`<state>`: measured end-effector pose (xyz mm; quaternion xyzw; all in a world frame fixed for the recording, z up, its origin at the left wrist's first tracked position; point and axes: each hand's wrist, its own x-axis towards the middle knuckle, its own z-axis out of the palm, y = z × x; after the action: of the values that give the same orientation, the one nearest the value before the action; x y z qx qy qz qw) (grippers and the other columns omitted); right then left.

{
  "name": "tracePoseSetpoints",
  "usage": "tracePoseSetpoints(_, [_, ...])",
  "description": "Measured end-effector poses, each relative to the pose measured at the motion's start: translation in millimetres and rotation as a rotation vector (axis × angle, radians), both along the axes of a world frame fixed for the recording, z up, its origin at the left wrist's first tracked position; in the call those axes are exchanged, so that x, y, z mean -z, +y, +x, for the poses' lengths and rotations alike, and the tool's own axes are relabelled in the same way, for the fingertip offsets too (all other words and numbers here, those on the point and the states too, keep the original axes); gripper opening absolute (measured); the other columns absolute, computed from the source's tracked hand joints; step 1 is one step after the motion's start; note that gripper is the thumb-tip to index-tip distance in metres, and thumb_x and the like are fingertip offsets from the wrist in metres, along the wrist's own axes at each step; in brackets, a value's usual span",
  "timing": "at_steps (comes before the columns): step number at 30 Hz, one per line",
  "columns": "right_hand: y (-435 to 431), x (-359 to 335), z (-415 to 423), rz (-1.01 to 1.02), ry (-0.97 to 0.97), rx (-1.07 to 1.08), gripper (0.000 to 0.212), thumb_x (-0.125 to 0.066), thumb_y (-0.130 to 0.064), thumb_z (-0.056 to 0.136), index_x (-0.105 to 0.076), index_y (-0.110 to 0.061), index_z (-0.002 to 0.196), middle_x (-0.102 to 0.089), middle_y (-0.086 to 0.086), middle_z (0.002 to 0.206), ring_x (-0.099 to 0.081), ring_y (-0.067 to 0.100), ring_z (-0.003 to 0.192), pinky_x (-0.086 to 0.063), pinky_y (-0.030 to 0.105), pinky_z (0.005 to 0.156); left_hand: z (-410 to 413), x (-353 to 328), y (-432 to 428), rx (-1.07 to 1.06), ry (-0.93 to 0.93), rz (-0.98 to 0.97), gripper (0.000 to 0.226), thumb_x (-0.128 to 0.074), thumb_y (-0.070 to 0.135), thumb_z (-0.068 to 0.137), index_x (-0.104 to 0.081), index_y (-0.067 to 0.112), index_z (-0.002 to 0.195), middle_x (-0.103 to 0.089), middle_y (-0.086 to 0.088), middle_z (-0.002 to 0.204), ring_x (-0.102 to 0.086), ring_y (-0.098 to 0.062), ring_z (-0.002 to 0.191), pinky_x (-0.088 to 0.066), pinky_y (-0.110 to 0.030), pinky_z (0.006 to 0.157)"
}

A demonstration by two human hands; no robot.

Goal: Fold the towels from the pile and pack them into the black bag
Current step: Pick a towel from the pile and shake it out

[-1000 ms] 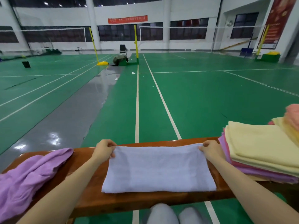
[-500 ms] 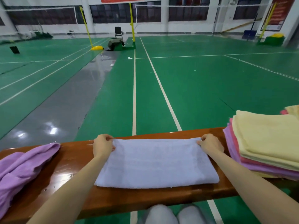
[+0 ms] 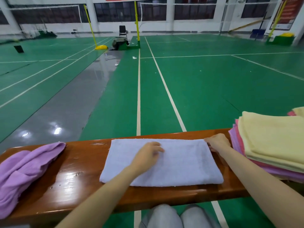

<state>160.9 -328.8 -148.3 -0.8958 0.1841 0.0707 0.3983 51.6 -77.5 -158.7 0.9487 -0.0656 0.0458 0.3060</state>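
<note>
smoothing the towel (image 3: 172, 163) mid-frame: left hand (image 3: 148, 153) lies flat and relaxed on it, right hand (image 3: 218, 143) pinches its upper right corner, probably anchoring it.

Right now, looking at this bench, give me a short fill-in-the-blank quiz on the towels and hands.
1. The pale blue towel lies on a ____ bench.
2. The stack of folded towels has a ____ towel on top.
3. The crumpled towel at the bench's left end is ____.
4. The ____ hand rests on the middle of the blue towel.

Answers: wooden; yellow; purple; left
</note>
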Motion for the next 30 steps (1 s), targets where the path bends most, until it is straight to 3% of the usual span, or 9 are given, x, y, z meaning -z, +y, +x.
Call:
tracePoseSetpoints(3, [-1.4,-1.4,-5.1,0.072,0.007,-0.044,0.022,-0.065,-0.018,0.08,-0.066,0.0,0.091,-0.067,0.017,0.099,-0.062,0.035,0.095,-0.051,0.046,0.09,-0.2,0.5,-59.3,0.252,0.004,-0.04,0.024,-0.055,0.015,0.093,-0.069,0.013,0.112,-0.059,-0.005,0.12,-0.05,-0.017,0.112,-0.039,-0.027,0.097])
tracePoseSetpoints(9, [-3.1,-9.9,-18.2,0.284,0.09,-0.01,0.021,-0.054,-0.01,0.093,-0.06,0.004,0.107,-0.064,0.018,0.103,-0.06,0.03,0.098,-0.052,0.035,0.081,-6.2,7.3,-132.2,0.415,0.064,-0.086,0.039,-0.066,0.037,0.084,-0.065,0.014,0.116,-0.053,-0.004,0.114,-0.044,-0.017,0.106,-0.04,-0.03,0.09])
tracePoseSetpoints(12, [-6.9,-9.4,-17.6,0.345,0.079,-0.029,0.014,-0.055,-0.007,0.092,-0.059,0.003,0.101,-0.061,0.016,0.097,-0.057,0.027,0.091,-0.048,0.029,0.068,-11.1,8.5,-144.2,0.397,0.004,-0.021,0.042,-0.068,0.034,0.082,-0.062,0.01,0.116,-0.053,-0.007,0.114,-0.044,-0.021,0.106,-0.042,-0.034,0.091])
tracePoseSetpoints(15, [-6.6,-7.2,-17.3,0.256,0.121,-0.052,0.011,-0.061,-0.012,0.089,-0.057,-0.003,0.085,-0.055,0.012,0.077,-0.051,0.021,0.07,-0.041,0.027,0.058,-13.7,8.4,-145.0,0.423,-0.117,0.142,0.037,-0.063,0.028,0.086,-0.06,0.007,0.116,-0.054,-0.014,0.11,-0.047,-0.028,0.1,-0.045,-0.039,0.084])
tracePoseSetpoints(17, [-5.6,-7.8,-18.2,0.239,0.135,-0.029,0.016,-0.063,-0.016,0.087,-0.055,-0.002,0.09,-0.051,0.01,0.073,-0.048,0.022,0.069,-0.043,0.03,0.065,-15.8,7.5,-145.2,0.466,-0.209,0.257,0.035,-0.058,0.024,0.088,-0.056,0.007,0.119,-0.053,-0.016,0.107,-0.049,-0.03,0.095,-0.047,-0.041,0.078])
tracePoseSetpoints(21, [-4.4,-18.9,-29.1,0.447,0.209,-0.007,0.027,-0.061,-0.018,0.086,-0.053,-0.001,0.107,-0.058,0.015,0.098,-0.055,0.028,0.09,-0.046,0.035,0.079,-22.4,-4.2,-148.7,0.434,-0.225,0.306,0.032,-0.045,0.013,0.094,-0.047,0.005,0.125,-0.054,-0.021,0.107,-0.052,-0.036,0.094,-0.048,-0.043,0.073])
tracePoseSetpoints(24, [0.2,-38.0,-33.8,0.579,0.234,-0.059,0.012,-0.054,-0.015,0.088,-0.052,-0.004,0.083,-0.056,0.011,0.075,-0.051,0.019,0.066,-0.042,0.026,0.058,-24.8,-21.5,-139.9,0.301,-0.195,0.185,0.028,-0.044,0.014,0.095,-0.053,0.009,0.121,-0.058,-0.017,0.106,-0.055,-0.033,0.093,-0.049,-0.041,0.077])
tracePoseSetpoints(27, [17.0,-60.9,-31.4,0.688,0.24,-0.097,0.028,-0.05,-0.012,0.087,-0.039,-0.014,0.061,-0.045,-0.001,0.042,-0.041,0.01,0.038,-0.036,0.017,0.039,-26.2,-39.5,-110.9,0.086,-0.166,-0.045,0.015,-0.05,0.014,0.087,-0.055,0.014,0.102,-0.062,-0.011,0.094,-0.055,-0.031,0.09,-0.041,-0.036,0.071])
tracePoseSetpoints(30, [50.2,-80.1,-28.4,0.775,0.205,-0.121,0.024,-0.049,-0.007,0.087,-0.045,-0.011,0.063,-0.051,-0.001,0.042,-0.048,0.009,0.037,-0.04,0.012,0.037,-33.0,-51.3,-64.6,-0.114,-0.08,-0.277,0.012,-0.052,0.017,0.073,-0.042,0.024,0.075,-0.051,0.004,0.065,-0.053,-0.027,0.07,-0.034,-0.031,0.057])
